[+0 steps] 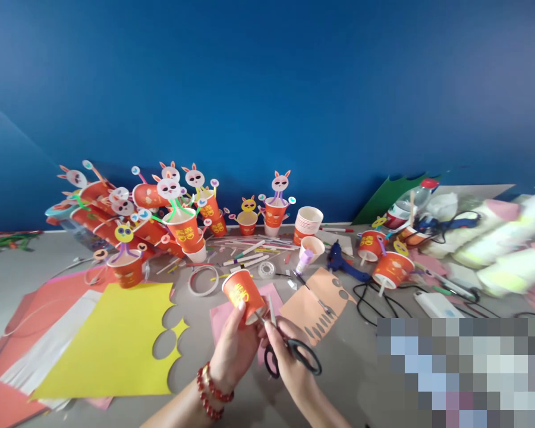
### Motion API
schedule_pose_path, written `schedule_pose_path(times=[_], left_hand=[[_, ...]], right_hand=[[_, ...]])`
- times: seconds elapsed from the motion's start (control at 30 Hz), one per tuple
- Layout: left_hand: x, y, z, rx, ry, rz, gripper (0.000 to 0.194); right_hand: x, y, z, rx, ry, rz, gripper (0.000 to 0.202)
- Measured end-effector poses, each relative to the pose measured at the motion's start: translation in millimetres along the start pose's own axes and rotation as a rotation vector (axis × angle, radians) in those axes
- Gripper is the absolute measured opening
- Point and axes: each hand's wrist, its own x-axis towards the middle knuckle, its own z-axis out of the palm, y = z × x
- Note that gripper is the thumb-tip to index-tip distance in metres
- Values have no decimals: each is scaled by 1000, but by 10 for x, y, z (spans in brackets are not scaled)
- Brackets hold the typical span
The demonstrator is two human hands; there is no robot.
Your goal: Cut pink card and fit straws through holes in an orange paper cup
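Two grasps | left grip: wrapped round orange cup | right grip: clasping black-handled scissors

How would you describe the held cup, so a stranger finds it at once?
At the grey table, in the near middle, find the left hand wearing red bracelets. It holds the cup, orange and tilted. Unlike the decorated cups behind, this one shows no animal face.

Cup: orange-red, yellow lettering, white rim. Scissors: black handles, grey blades. Bracelet: dark red beads. Large sheet: plain bright yellow. Smaller sheet: peach. Tabletop: grey. Wall: deep blue, duller toward right edge. Glue gun: dark blue. Bottle cap: red. Middle rabbit face: white, orange-pink ears, dark eye patches.
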Motion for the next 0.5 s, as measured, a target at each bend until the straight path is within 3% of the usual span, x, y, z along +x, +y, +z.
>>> schedule_pose_path(times=[0.13, 0.3, 0.5], left_hand=[[3, 38, -2, -11, -98, 27, 33], [9, 88, -13, 84, -46, 94, 33], [-2, 43, 22, 66, -83, 87, 31]], right_hand=[[31, -61, -61, 18, 9, -22, 31], [65, -108, -100, 50, -102, -47, 33], [67, -95, -59, 150, -18, 159, 37]])
